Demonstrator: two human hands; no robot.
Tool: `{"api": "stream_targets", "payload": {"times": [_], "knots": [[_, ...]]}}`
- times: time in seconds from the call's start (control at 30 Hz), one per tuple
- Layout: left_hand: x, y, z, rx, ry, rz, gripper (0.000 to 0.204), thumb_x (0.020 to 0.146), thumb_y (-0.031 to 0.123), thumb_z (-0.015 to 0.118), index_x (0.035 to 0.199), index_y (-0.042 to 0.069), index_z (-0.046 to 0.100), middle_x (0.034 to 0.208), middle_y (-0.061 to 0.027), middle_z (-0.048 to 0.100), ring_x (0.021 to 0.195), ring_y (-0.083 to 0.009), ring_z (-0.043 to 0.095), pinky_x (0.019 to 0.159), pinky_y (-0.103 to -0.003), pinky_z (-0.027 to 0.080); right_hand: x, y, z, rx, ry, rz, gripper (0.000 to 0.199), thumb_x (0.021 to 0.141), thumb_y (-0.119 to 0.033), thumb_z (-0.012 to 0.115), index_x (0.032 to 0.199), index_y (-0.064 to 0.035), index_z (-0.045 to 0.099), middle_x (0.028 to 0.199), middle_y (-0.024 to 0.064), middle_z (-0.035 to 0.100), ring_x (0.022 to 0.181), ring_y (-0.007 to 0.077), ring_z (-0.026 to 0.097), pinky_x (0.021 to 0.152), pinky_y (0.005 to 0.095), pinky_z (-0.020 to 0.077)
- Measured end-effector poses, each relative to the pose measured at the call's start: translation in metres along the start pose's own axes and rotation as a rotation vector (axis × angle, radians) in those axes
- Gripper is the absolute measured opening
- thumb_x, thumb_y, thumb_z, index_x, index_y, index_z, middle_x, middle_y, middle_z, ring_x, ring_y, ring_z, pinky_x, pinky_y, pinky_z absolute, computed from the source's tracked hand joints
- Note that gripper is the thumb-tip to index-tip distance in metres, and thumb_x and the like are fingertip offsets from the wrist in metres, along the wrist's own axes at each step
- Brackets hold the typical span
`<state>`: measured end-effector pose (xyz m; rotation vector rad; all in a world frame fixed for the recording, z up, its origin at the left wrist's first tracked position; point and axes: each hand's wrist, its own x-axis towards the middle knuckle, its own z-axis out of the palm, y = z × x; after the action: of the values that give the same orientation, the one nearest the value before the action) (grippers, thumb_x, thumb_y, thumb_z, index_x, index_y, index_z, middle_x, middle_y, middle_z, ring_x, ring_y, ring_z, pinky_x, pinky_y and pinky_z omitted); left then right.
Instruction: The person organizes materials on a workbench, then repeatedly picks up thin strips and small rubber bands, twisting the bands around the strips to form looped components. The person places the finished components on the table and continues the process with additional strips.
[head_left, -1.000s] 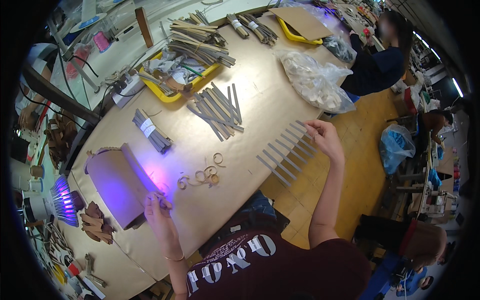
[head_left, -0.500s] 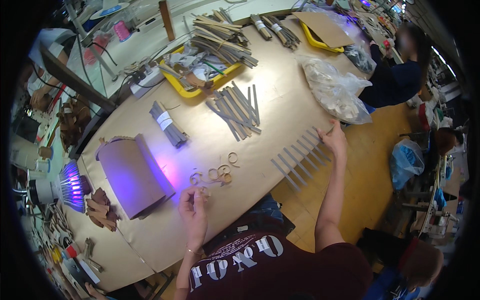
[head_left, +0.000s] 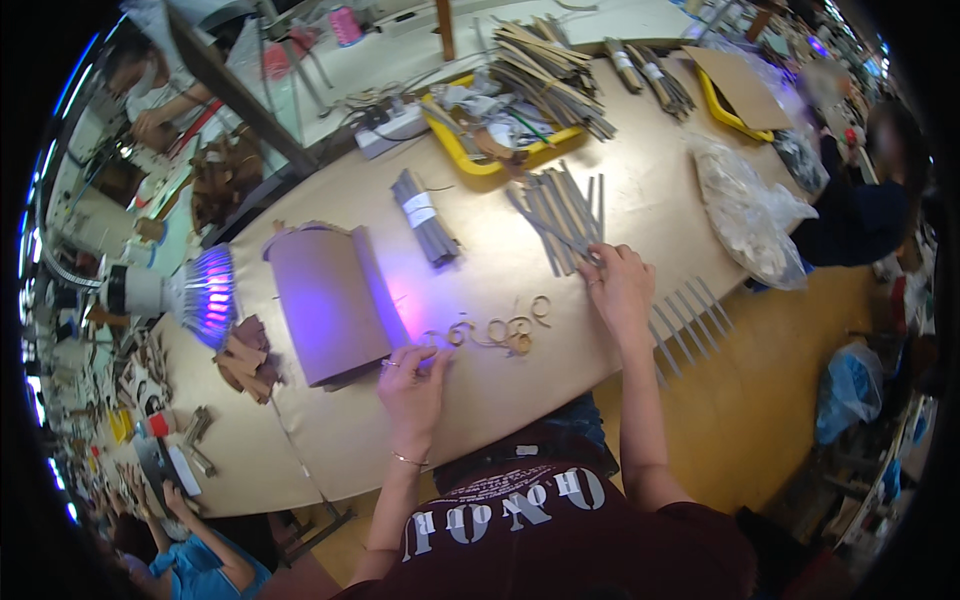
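Observation:
My left hand (head_left: 412, 388) is bent in a pinch over the table, right of a curved brown sheet. At its fingertips is a small curled strip (head_left: 430, 342), partly hidden. Several tan curled strips (head_left: 497, 330) lie just to the right of that hand. Farther right, my right hand (head_left: 622, 290) reaches the near end of a loose pile of flat strips (head_left: 556, 212). Its thumb and fingers close at the end of a grey strip lying slantwise across the pile. Several grey strips (head_left: 690, 318) lie spaced in a row over the table's front edge, right of my right forearm.
The brown sheet (head_left: 330, 290) lies under a lit purple lamp (head_left: 208, 297). Behind are a banded strip bundle (head_left: 424, 215) and a yellow tray (head_left: 455, 150) heaped with strips and scraps. A clear bag (head_left: 745, 215) sits at the right edge. Other people work nearby.
My right hand has moved left from the row of spaced strips to the loose pile. My left hand has lowered its curled strip beside the other curls. The view has turned leftward.

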<state>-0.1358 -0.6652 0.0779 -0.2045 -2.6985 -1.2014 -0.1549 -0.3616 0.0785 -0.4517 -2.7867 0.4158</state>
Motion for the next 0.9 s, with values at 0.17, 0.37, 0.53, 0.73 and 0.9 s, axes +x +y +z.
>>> {"api": "stream_targets", "payload": {"times": [0.17,0.37,0.53,0.73,0.9], "knots": [[-0.005,-0.003,-0.007,0.020,0.058,0.060,0.016,0.080,0.003,0.076,0.094,0.003,0.068,0.088,-0.0103,0.067,0.074,-0.0233,0.062,0.064,-0.032,0.051,-0.004,0.003,0.012,0.004,0.037,0.075,0.019,0.090,-0.019,0.063,0.105,-0.0101,0.071,0.095,0.0085,0.065,0.091,0.0257,0.061,0.085,0.0397,0.0403],[-0.007,0.024,-0.006,-0.162,0.314,0.312,0.021,0.084,-0.001,0.070,0.104,0.004,0.066,0.095,-0.0119,0.069,0.081,-0.0260,0.068,0.073,-0.035,0.054,-0.011,-0.003,-0.011,0.776,-0.060,0.203,0.012,0.098,-0.009,0.055,0.095,0.0006,0.061,0.080,0.0076,0.064,0.073,0.0156,0.061,0.067,0.0300,0.0477],[0.019,0.057,0.003,-0.653,0.022,-0.112,0.031,0.094,0.007,0.065,0.124,0.001,0.064,0.110,-0.0088,0.072,0.091,-0.0116,0.068,0.078,-0.028,0.054,-0.023,-0.043,-0.034,1.189,-0.539,0.043,0.006,0.096,-0.004,0.061,0.093,0.0016,0.061,0.081,0.0041,0.064,0.077,0.0103,0.060,0.073,0.0250,0.0487],[0.033,0.065,-0.003,-0.789,0.039,-0.133,0.026,0.093,0.010,0.068,0.117,0.001,0.070,0.105,-0.0073,0.074,0.094,-0.0097,0.067,0.078,-0.025,0.053,-0.037,-0.069,-0.018,1.238,-0.680,-0.037,0.009,0.097,-0.007,0.061,0.094,0.0018,0.062,0.081,0.0039,0.065,0.074,0.0098,0.060,0.070,0.0242,0.0484],[0.034,0.062,-0.013,-0.860,0.108,-0.108,0.026,0.094,0.008,0.067,0.119,0.004,0.070,0.100,-0.0071,0.075,0.089,-0.0086,0.066,0.077,-0.025,0.053,-0.038,-0.051,0.033,1.194,-0.819,0.084,0.024,0.099,-0.021,0.063,0.117,-0.0054,0.059,0.086,0.0044,0.065,0.073,0.0139,0.061,0.061,0.0291,0.0510]]}}
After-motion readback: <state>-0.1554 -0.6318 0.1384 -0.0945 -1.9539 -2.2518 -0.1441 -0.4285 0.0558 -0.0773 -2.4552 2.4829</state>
